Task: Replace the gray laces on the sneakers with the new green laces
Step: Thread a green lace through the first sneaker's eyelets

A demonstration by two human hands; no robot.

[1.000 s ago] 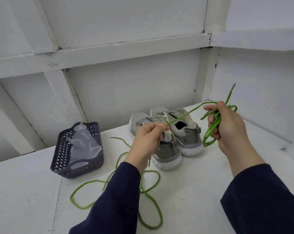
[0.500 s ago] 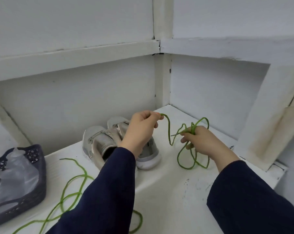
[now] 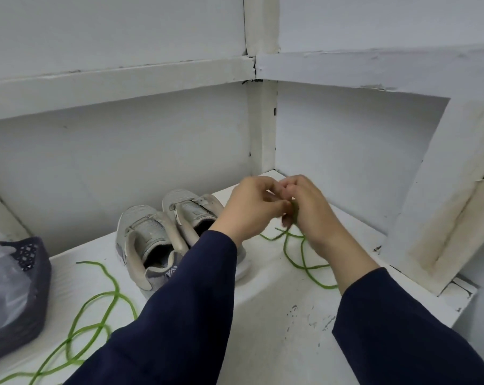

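Right hand (image 3: 313,215) and left hand (image 3: 249,209) are raised together over the far corner of the tabletop (image 3: 277,315). Fingers are curled and the fingertips touch. A green lace (image 3: 284,245) is pinched at that meeting point, with green showing between the right fingers. The left grip looks like a pinch on the same strand, though blur softens it. The rest of this lace hangs down and lies in loose loops on the tabletop just below the right wrist, not in any shoe.

Beside the left forearm stand the nearer sneaker (image 3: 146,234) and the farther sneaker (image 3: 192,209), side by side with heels toward the camera. No lace, gray or green, shows in either one — the visible eyelets look bare. Removal of the gray laces seems done, but I can't tell where they ended up.

Further left, a second green lace (image 3: 117,290) sprawls loose on the tabletop. Beyond it sits a dark basket (image 3: 32,262) holding a clear plastic bag (image 3: 2,276).

Judgement: roughly midway — old laces out, and threading is not started on either shoe. Both green laces are left to do.
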